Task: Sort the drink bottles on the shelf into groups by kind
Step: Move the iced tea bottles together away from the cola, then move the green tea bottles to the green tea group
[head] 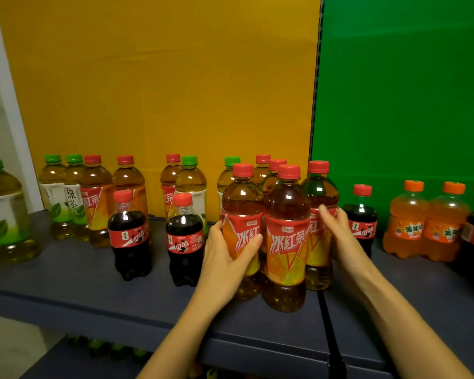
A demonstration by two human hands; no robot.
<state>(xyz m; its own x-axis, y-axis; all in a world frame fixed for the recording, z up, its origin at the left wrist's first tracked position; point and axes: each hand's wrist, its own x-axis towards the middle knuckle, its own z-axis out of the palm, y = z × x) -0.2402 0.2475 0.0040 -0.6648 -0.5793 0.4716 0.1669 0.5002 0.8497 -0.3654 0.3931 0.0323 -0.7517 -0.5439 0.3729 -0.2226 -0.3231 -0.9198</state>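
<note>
A: Iced tea bottles (286, 236) stand clustered at the shelf (66, 283) front, between our two hands.
B: Our left hand (227, 258) wraps fingers and thumb round the leftmost bottle (242, 198); our right hand (340, 236) curls round the rightmost bottle (320, 192).
A: Cola bottles (185, 236) stand just left of our grip, orange soda bottles (407, 214) well to the right, green tea bottles (54, 187) along the back at left.

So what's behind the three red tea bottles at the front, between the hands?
Two more red-capped tea bottles and a green-capped bottle, seen only from the shoulders up; their labels and bases are covered. Behind them, the yellow board.
</note>
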